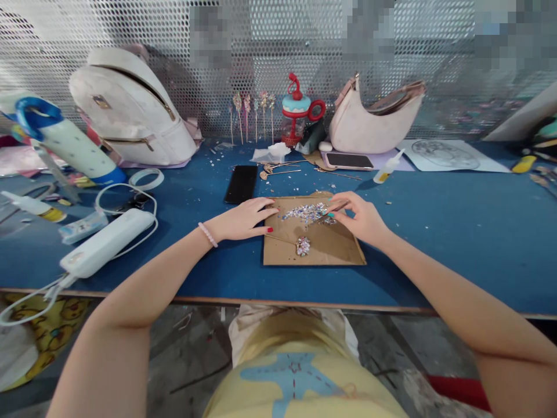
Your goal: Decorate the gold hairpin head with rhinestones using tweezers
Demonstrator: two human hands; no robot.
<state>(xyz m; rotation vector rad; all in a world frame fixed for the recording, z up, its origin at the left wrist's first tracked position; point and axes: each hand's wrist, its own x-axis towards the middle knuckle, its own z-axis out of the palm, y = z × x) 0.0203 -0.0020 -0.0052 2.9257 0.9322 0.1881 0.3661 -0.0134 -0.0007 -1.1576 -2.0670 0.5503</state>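
Note:
A piece of brown cardboard lies on the blue table in front of me. Across its upper part spreads a loose pile of shiny rhinestones. Nearer to me is a rhinestone-covered piece on a thin stick, which points toward my left hand. My left hand rests flat at the cardboard's left edge, fingers apart, by the stick's end. In my right hand a pair of tweezers is pinched, its tips down at the right part of the pile. Whether the tips grip a stone is too small to tell.
A black phone lies behind my left hand. Glue bottles stand or lie at both sides. A white power strip with its cable is at left. Behind are a backpack, a red-handled cup, a handbag and decorated sticks.

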